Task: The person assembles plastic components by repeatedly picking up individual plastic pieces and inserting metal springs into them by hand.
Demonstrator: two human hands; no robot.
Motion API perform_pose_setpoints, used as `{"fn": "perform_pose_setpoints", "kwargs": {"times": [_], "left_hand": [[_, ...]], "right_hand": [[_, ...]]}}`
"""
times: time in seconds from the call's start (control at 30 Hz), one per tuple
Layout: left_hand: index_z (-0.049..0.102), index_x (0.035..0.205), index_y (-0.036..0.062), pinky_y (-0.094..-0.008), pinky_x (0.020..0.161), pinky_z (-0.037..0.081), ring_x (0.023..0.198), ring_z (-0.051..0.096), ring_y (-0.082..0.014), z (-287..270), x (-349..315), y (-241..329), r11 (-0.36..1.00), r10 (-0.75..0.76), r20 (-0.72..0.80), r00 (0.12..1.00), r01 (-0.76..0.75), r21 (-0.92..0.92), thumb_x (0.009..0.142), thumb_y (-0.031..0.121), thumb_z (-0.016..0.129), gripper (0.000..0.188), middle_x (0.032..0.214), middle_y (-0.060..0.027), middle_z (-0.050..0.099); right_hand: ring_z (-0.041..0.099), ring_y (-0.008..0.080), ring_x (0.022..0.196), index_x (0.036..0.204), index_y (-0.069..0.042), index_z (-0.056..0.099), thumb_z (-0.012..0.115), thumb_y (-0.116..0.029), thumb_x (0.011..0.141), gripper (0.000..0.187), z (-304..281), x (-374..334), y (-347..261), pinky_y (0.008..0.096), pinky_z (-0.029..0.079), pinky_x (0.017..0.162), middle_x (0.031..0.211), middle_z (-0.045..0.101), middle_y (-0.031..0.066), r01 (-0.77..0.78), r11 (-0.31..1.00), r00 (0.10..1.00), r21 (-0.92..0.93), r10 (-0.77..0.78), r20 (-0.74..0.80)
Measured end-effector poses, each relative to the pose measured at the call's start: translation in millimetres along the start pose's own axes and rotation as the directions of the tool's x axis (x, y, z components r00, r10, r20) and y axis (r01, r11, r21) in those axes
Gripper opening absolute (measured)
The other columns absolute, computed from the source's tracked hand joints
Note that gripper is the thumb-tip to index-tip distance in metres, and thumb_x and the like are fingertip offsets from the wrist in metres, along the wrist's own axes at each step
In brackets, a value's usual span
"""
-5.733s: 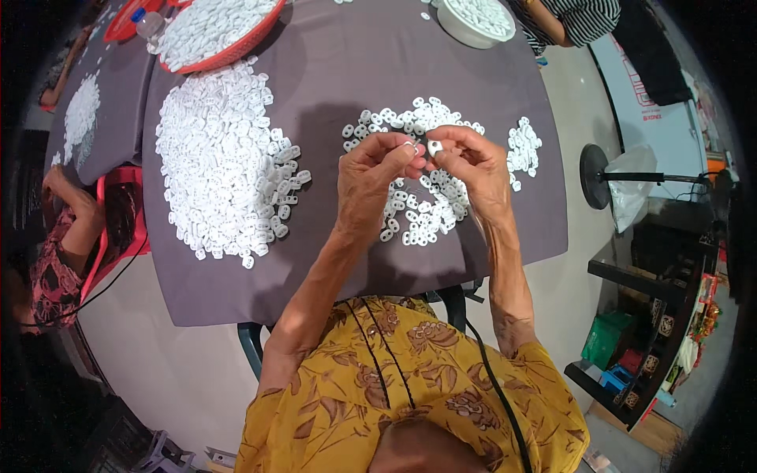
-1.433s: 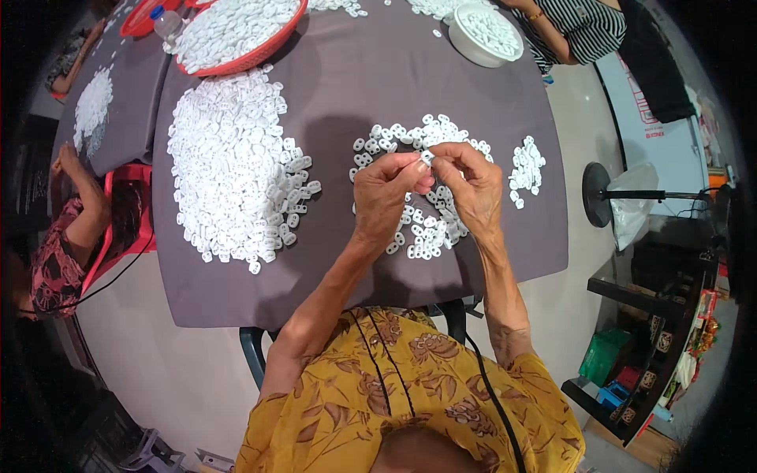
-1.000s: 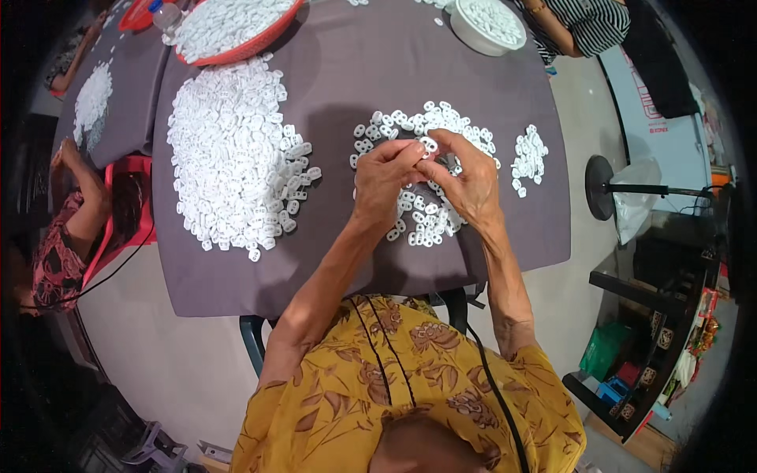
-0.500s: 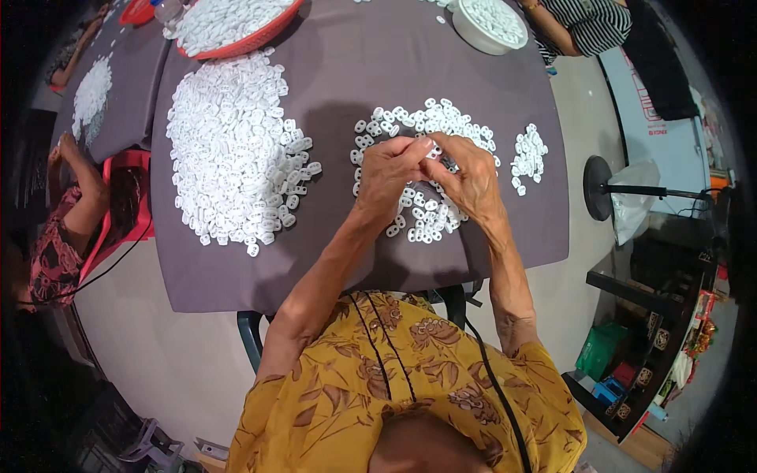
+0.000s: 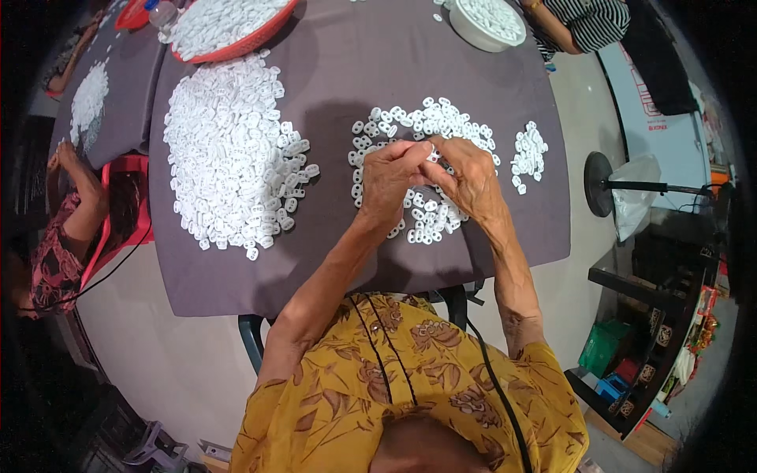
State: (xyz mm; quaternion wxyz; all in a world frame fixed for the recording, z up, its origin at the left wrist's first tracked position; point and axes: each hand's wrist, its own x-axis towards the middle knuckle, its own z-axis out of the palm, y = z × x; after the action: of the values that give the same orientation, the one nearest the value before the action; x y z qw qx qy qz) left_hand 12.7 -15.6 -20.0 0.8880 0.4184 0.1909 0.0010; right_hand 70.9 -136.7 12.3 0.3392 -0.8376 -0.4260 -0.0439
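Note:
My left hand (image 5: 384,183) and my right hand (image 5: 475,178) meet at the fingertips above a loose ring of small white oval plastic pieces (image 5: 428,227). Both hands are closed in a pinch. Between them a bit of a small white plastic piece (image 5: 433,154) shows; the fingers cover most of it. Dark marks, perhaps two holes, show on the pieces lying around. To the left spreads a large heap of the same white pieces (image 5: 225,150). A small cluster of white pieces (image 5: 529,154) lies right of my right hand.
A red basket (image 5: 264,37) and a white bowl (image 5: 481,43), both full of white pieces, stand at the far side of the grey-covered table (image 5: 331,102). Other people sit at left and far right. A red chair (image 5: 118,189) is at left, a black stand (image 5: 599,185) at right.
My fingers have shifted slightly while staying pinched together over the ring of pieces. The whole view has moved a little; the heaps look the same.

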Motion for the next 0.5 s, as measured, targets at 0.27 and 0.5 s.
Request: {"fn": "perform_pose_setpoints", "kwargs": {"times": [0.27,0.5], "left_hand": [[0.06,0.08,0.0014,-0.0208,0.059,0.048,0.062,0.057,-0.0093,4.2,-1.4,1.4,0.999,0.012,0.006,1.0,-0.012,0.048,0.084,0.017,0.056,0.016,0.072,-0.004,0.06],[0.06,0.083,-0.0016,-0.0247,0.063,0.051,0.066,0.06,-0.0125,0.4,0.3,-3.9,0.999,-0.035,0.033,0.999,0.035,0.002,0.084,0.016,0.056,0.018,0.074,-0.0067,0.06]], "right_hand": [[0.055,0.0288,0.06,0.087,0.002,0.059,0.065,-0.013,0.072,0.022,-0.8,-2.7,7.5,0.0356,0.045,0.056,0.064,0.054,0.0132,0.027,0.999,1.0,0.029,-0.028,0.015],[0.057,0.0292,0.061,0.088,0.001,0.059,0.066,-0.014,0.071,0.024,-3.0,-3.2,4.2,0.0354,0.046,0.057,0.065,0.056,0.0133,-0.022,0.999,0.999,0.033,0.021,0.041]]}}
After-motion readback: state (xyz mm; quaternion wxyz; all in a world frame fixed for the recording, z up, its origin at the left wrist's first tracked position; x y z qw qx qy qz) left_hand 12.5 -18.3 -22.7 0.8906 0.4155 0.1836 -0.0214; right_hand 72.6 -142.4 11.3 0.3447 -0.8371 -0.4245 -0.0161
